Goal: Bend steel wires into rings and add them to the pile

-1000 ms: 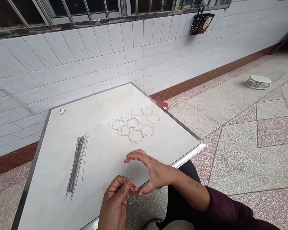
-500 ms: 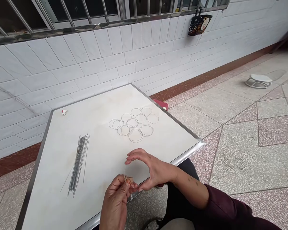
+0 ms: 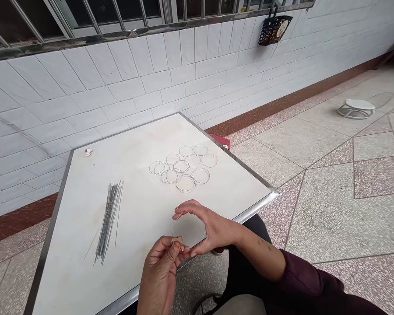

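A little more of the round shows now — the wire loop (image 3: 172,227) reads as a nearly full circle between the hands, where a moment ago much of its curve was hard to pick out. That makes the shape of the piece in work easier to judge. The left hand (image 3: 159,271) pinches it low down, thumb against fingers, along with a small brown scrap (image 3: 177,239). The right hand (image 3: 216,229) curves in a wide C, fingertips at the loop's top and thumb near its bottom, palm open. All this is over the near edge of the white table (image 3: 144,205). Beyond lie the wire rings (image 3: 185,192), several overlapping, unmoved; over to the left, the straight wires (image 3: 107,227) lie bundled, some splayed. As for containers — a dark patterned basket (image 3: 274,30) hangs from the window bars (image 3: 142,13), its contents hidden from here.
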### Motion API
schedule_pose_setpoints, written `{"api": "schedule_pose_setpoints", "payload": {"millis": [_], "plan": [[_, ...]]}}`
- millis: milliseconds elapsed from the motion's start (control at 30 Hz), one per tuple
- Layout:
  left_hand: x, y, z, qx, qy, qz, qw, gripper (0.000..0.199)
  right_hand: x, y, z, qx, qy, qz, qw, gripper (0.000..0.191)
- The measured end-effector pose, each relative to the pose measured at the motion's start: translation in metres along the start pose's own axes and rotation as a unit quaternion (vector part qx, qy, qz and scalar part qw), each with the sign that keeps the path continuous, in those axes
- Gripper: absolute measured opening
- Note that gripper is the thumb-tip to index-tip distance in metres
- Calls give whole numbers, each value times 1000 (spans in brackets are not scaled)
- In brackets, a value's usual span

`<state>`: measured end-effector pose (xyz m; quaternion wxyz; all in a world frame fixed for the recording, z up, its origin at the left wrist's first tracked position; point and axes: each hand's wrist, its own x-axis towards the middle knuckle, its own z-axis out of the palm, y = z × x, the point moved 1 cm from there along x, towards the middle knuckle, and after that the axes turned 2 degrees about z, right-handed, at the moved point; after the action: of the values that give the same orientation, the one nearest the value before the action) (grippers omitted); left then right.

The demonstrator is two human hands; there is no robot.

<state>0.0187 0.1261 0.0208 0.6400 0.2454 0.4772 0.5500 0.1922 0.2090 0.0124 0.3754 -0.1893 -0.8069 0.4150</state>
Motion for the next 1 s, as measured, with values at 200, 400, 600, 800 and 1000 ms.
{"api": "schedule_pose_setpoints", "payload": {"millis": [200, 400, 600, 800, 1000], "plan": [[5, -1, -2, -1, -3, 2, 1000, 18, 1, 2, 0, 1, -9, 13, 1000, 92], [8, -6, -7, -9, 0, -10, 1000, 17, 3, 8, 1, -4, -12, 14, 1000, 91], [13, -9, -9, -10, 9, -5, 1000, 14, 5, 15, 3, -4, -10, 7, 1000, 95], [17, -16, -13, -15, 19, 3, 1000, 15, 6, 21, 5, -8, -23, 8, 1000, 100], [15, -17, -13, -28, 40, 15, 999, 16, 2, 19, 6, -17, 9, 60, 998, 118]]}}
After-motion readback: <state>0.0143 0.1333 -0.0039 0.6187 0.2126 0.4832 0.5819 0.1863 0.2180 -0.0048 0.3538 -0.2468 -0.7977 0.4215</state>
